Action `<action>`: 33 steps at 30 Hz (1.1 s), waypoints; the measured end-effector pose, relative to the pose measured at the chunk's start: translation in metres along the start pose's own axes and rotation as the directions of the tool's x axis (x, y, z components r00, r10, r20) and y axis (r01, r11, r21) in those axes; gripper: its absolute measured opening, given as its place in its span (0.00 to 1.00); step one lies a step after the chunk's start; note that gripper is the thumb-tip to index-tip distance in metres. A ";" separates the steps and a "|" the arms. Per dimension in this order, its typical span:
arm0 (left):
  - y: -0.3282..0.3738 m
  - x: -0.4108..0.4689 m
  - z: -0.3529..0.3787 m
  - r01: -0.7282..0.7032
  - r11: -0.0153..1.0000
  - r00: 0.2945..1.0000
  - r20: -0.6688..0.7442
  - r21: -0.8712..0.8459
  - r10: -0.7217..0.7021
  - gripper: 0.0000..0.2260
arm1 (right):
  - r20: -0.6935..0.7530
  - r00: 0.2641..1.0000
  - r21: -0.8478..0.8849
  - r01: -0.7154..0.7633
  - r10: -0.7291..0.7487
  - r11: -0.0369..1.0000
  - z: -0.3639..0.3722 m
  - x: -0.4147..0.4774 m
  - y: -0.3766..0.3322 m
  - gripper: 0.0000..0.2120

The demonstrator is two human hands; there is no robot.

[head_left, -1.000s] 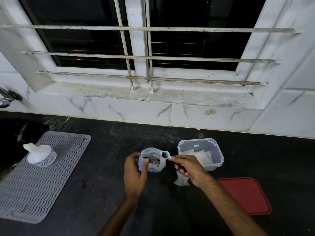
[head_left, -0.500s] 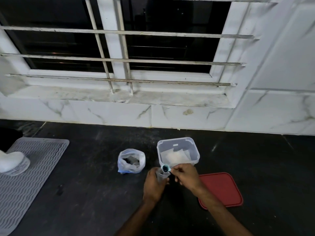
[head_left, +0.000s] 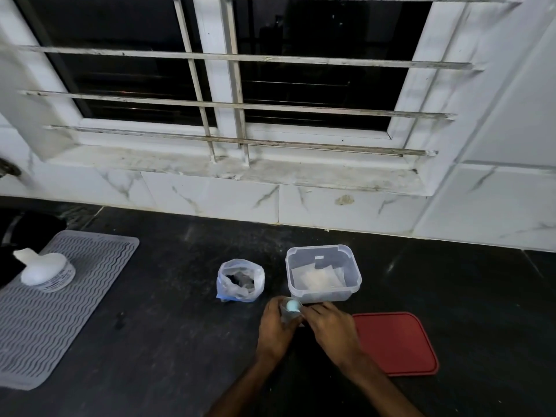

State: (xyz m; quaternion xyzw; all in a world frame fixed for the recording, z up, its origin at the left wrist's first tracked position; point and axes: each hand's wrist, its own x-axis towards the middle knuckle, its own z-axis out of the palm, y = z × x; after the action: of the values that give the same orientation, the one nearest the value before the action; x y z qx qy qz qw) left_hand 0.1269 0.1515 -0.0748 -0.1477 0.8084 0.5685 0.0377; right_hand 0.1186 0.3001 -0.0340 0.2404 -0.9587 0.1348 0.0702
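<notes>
Head view: left hand (head_left: pixel 276 326) curls round a small clear pouch (head_left: pixel 288 316), upright on the counter (head_left: pixel 168 341), just in front of the tub (head_left: pixel 325 293). Right hand (head_left: pixel 331 329) pinches a blue scoop (head_left: pixel 292 305) at the pouch mouth. Step looks like loading the pouch, probably with stuff from the bag (head_left: pixel 231 291). Next: tip the scoop cleanly, keeping the mouth open.

The pouch (head_left: pixel 287 318) is small, clear and greyish. It stands upright in the left hand (head_left: pixel 275 329), with only its upper part showing above the curled fingers. The scoop (head_left: pixel 292 305) is tiny and pale blue; its round bowl sits at the pouch's mouth, just above that grip, and the right hand (head_left: pixel 331 329) pinches its mostly hidden handle.
</notes>
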 end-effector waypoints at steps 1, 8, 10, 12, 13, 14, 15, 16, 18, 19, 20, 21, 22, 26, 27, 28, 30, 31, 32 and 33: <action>0.001 0.000 -0.001 0.015 1.000 1.000 0.009 -0.006 -0.015 0.14 | -0.019 0.999 0.055 -0.037 0.038 0.998 0.000 -0.002 0.000 0.20; -0.004 0.002 -0.003 0.005 1.000 0.999 0.048 0.008 -0.006 0.24 | 0.200 0.798 0.774 -0.485 0.569 0.408 -0.005 0.005 -0.006 0.05; -0.007 0.002 -0.004 -0.013 1.000 0.999 0.049 -0.002 0.013 0.25 | 0.287 0.750 0.844 -0.493 0.597 0.214 -0.006 0.005 -0.005 0.03; -0.011 0.002 -0.006 -0.023 0.999 0.997 0.073 -0.021 0.025 0.28 | 0.339 0.720 0.864 -0.492 0.606 0.102 -0.009 0.004 -0.005 0.03; -0.013 0.002 -0.007 -0.025 0.999 0.996 0.084 -0.033 0.028 0.31 | 0.347 0.712 0.867 -0.491 0.610 0.080 -0.011 0.004 -0.005 0.03; -0.013 0.002 -0.009 -0.027 0.999 0.995 0.090 -0.047 0.031 0.34 | 0.346 0.709 0.868 -0.490 0.614 0.076 -0.013 0.005 -0.006 0.03; -0.012 0.002 -0.011 -0.023 0.998 0.996 0.086 -0.061 0.028 0.38 | 0.338 0.711 0.873 -0.481 0.617 0.077 -0.015 0.008 -0.007 0.03; -0.010 0.001 -0.014 -0.024 0.997 0.997 0.065 -0.068 0.029 0.40 | 0.320 0.724 0.881 -0.465 0.611 0.090 -0.017 0.012 -0.009 0.03; 0.001 -0.003 -0.025 -0.068 0.995 0.997 -0.039 -0.070 0.066 0.35 | 0.271 0.772 0.882 -0.439 0.575 0.174 -0.020 0.026 -0.018 0.03; 0.007 -0.003 -0.034 -0.098 0.993 0.988 -0.126 -0.062 0.090 0.29 | 0.255 0.798 0.868 -0.438 0.546 0.234 -0.020 0.035 -0.024 0.03; 0.013 -0.003 -0.043 -0.120 0.992 0.968 -0.225 -0.048 0.106 0.25 | 0.247 0.822 0.851 -0.437 0.513 0.291 -0.020 0.045 -0.031 0.03; 0.019 0.000 -0.052 -0.130 0.991 0.940 -0.324 -0.041 0.110 0.21 | 0.235 0.844 0.830 -0.432 0.483 0.353 -0.018 0.055 -0.037 0.03; 0.022 0.004 -0.064 -0.130 0.991 0.902 -0.419 -0.040 0.102 0.20 | 0.212 0.867 0.804 -0.417 0.451 0.424 -0.015 0.067 -0.047 0.03; 0.023 0.027 -0.097 0.031 0.999 0.801 -0.597 -0.022 -0.038 0.29 | 0.155 0.919 0.526 -0.386 0.361 0.758 0.011 0.108 -0.082 0.09; 0.020 0.033 -0.102 0.107 0.994 0.806 -0.585 -0.004 -0.089 0.32 | 0.187 0.917 0.437 -0.399 0.353 0.806 0.020 0.115 -0.089 0.11; 0.016 0.039 -0.105 0.187 0.982 0.820 -0.552 0.012 -0.149 0.35 | 0.251 0.904 0.347 -0.418 0.346 0.840 0.027 0.125 -0.095 0.13; 0.000 0.053 -0.111 0.329 0.944 0.850 -0.445 0.029 -0.282 0.36 | 0.424 0.834 0.192 -0.463 0.353 0.865 0.038 0.140 -0.106 0.16; -0.009 0.059 -0.112 0.374 0.928 0.863 -0.371 0.009 -0.344 0.32 | 0.488 0.790 0.143 -0.493 0.372 0.858 0.043 0.147 -0.109 0.17; -0.017 0.065 -0.116 0.395 0.918 0.873 -0.299 -0.029 -0.385 0.28 | 0.536 0.735 0.094 -0.541 0.416 0.836 0.046 0.157 -0.114 0.17; -0.025 0.068 -0.119 0.388 0.919 0.886 -0.246 -0.070 -0.393 0.22 | 0.566 0.662 0.034 -0.614 0.492 0.788 0.048 0.165 -0.115 0.17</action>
State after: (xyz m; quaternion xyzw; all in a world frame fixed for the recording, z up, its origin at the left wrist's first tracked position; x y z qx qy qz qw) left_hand 0.0818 0.0199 -0.0709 -0.3796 0.7549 0.5329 0.0456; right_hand 0.0266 0.1155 -0.0212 -0.0306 -0.9451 0.1842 -0.2681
